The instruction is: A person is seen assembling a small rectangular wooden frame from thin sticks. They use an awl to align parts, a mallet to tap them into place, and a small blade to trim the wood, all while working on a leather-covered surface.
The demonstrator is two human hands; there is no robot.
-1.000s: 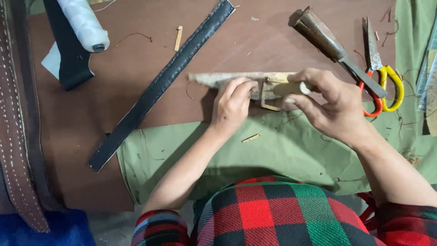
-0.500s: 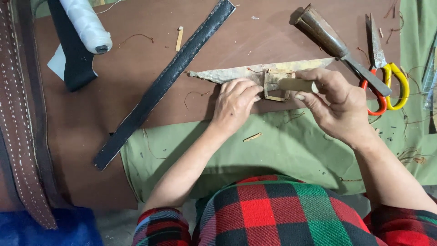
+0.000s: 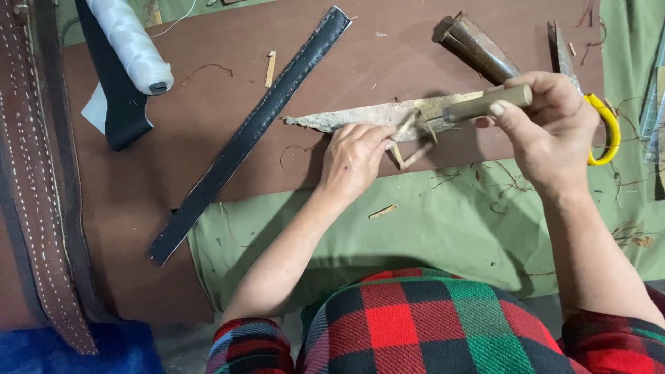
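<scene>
**Hand and Workpiece Positions at the Brown Work Mat**

The landmark is the brown work mat (image 3: 208,159). A long, pointed, mottled tan leather piece (image 3: 360,116) lies across the mat's right half, tip pointing left.

The right hand (image 3: 547,128) is closed around a tan cylindrical tool handle (image 3: 488,102), held above the wide end of the leather piece. The left hand (image 3: 353,159) lies palm-down at the near edge of the same piece, fingers curled, its fingertips on a small pale buckle-shaped frame (image 3: 410,142) that rests against the leather. Whether the fingers pinch the frame or only press it cannot be told.

Edges and open room: the mat's near edge overlaps a green cloth (image 3: 443,235), which is open below both hands apart from thread scraps and one small sliver (image 3: 383,210). A black leather strap (image 3: 253,131) lies diagonally across the mat, just left of the leather tip. Behind the right hand lie a dark conical tool (image 3: 478,48) and yellow-handled scissors (image 3: 596,111).

At the mat's far-left corner sits a white thread spool (image 3: 131,45) on a black leather offcut (image 3: 114,97). A brown stitched belt (image 3: 34,180) runs along the left edge.
</scene>
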